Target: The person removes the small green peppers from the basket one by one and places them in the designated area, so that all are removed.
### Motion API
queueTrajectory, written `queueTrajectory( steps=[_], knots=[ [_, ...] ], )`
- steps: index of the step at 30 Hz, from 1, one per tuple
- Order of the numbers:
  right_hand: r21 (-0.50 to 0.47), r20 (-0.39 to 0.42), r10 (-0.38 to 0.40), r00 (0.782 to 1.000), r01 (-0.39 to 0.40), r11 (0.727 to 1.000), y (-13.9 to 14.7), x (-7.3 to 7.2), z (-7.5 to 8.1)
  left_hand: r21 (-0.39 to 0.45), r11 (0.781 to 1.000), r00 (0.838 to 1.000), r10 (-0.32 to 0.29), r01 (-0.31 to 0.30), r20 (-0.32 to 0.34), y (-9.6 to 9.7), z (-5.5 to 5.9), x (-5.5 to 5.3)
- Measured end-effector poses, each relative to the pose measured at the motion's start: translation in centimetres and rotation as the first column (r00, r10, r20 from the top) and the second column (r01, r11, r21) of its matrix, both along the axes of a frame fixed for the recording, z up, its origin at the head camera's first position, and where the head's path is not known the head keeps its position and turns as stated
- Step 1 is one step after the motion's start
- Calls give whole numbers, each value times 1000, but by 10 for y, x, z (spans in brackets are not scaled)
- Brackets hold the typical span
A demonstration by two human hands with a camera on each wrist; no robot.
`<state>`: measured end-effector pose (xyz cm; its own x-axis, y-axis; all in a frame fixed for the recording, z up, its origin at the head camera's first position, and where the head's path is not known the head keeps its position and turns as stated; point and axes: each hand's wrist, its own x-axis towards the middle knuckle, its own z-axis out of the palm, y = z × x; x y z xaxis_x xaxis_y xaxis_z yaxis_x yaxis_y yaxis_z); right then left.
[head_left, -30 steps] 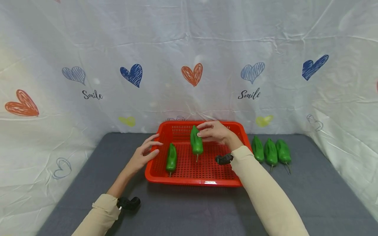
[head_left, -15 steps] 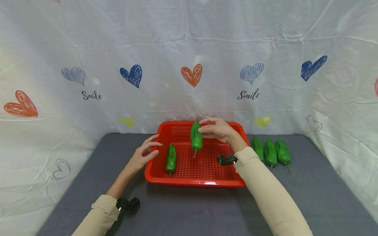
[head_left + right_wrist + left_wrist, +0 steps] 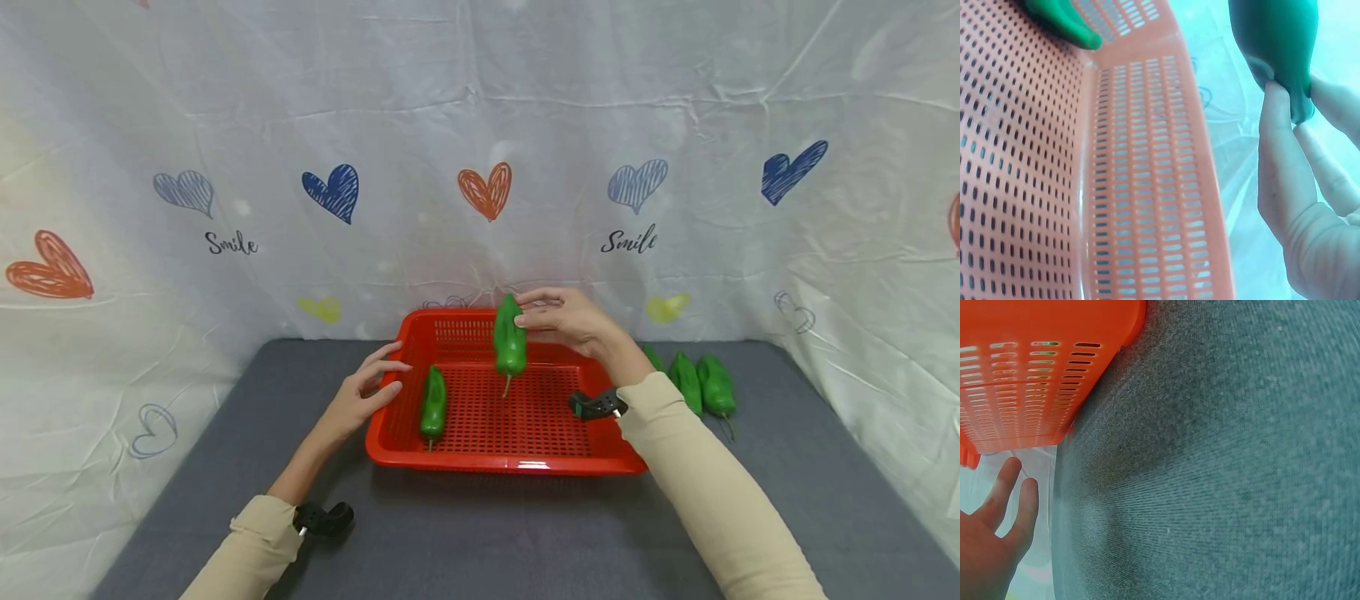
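My right hand (image 3: 566,321) pinches a green pepper (image 3: 510,342) near its tip, stem hanging down, over the back part of a red plastic basket (image 3: 517,464). In the right wrist view, thumb and fingers close round the narrow end of that pepper (image 3: 1279,44). A second green pepper (image 3: 432,406) lies inside the basket along its left side. My left hand (image 3: 360,400) is at the basket's left rim, its fingers spread and relaxed. From the left wrist view, the fingers of the left hand (image 3: 997,531) appear beside the basket's slotted wall (image 3: 1029,381).
Right of the basket, several green peppers (image 3: 715,385) lie side by side on the grey cloth-covered table (image 3: 495,533); my right arm partly hides the leftmost. Behind the table hangs a white curtain (image 3: 420,100) printed with hearts and lettering.
My right hand has lifted the pepper higher and carried it slightly to the right. The basket's right end has shifted a little rightward. My left hand has stayed at the rim.
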<state>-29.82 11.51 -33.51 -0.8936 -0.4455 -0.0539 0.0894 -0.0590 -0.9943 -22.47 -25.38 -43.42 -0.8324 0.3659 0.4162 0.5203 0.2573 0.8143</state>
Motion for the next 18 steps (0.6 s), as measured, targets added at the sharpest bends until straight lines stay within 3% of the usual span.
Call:
queueTrajectory(
  steps=[18],
  knots=[
    [19,-32,-69,997,69,997,51,9,9,7,1000,1000,-13,13,10,-1,-1,-2]
  ],
)
